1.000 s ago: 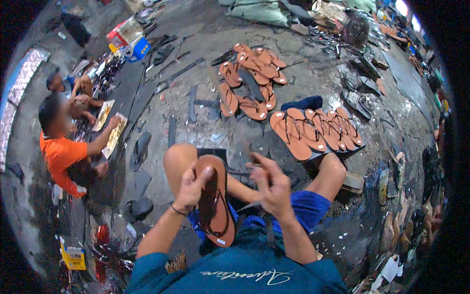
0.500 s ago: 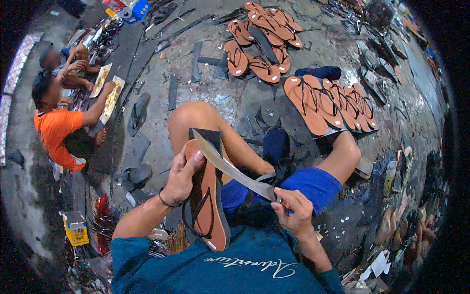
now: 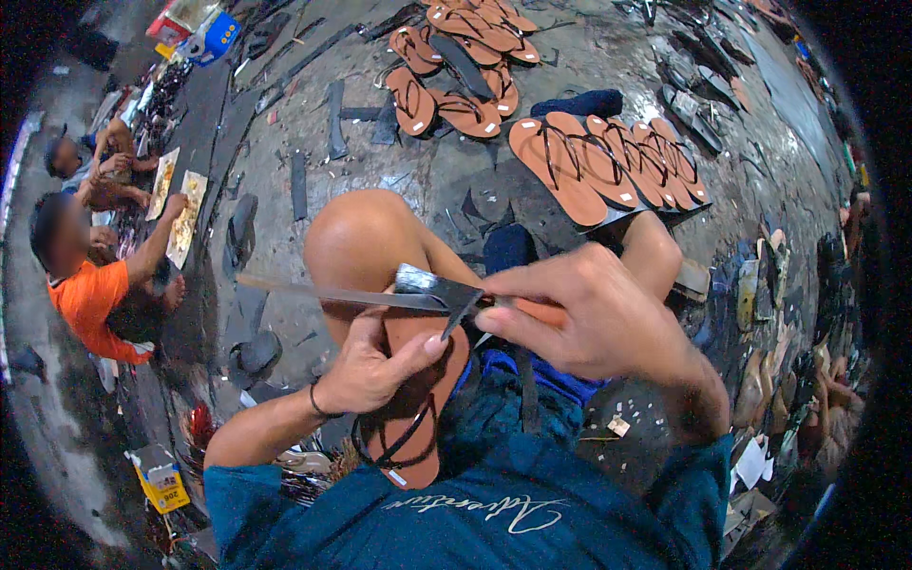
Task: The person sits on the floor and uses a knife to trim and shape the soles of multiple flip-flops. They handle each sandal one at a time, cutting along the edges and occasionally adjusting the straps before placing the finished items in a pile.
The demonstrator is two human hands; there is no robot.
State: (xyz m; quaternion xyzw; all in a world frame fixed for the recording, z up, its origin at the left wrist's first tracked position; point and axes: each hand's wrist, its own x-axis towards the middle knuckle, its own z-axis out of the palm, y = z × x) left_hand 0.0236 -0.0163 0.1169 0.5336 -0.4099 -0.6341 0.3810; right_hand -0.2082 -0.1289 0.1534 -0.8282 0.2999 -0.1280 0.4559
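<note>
My left hand (image 3: 372,366) grips a brown flat sandal (image 3: 415,399) with thin black straps, holding it upright against my lap. My right hand (image 3: 589,313) is closed on the handle of a long flat metal blade (image 3: 361,296) that lies across the sandal's upper end and points left over my bare knee (image 3: 356,242). The thumb of the left hand presses on the sole just under the blade.
A row of finished brown sandals (image 3: 608,161) lies on the grey floor ahead, another pile (image 3: 456,66) farther back. Black sole cut-outs and strips (image 3: 299,185) are scattered about. A person in an orange shirt (image 3: 90,299) sits at left beside flat boards (image 3: 185,214).
The view has tipped closer to my hands. The blade has swung from slanting across the sandal to lying level across its top, and my right hand has risen to the sandal's upper end.
</note>
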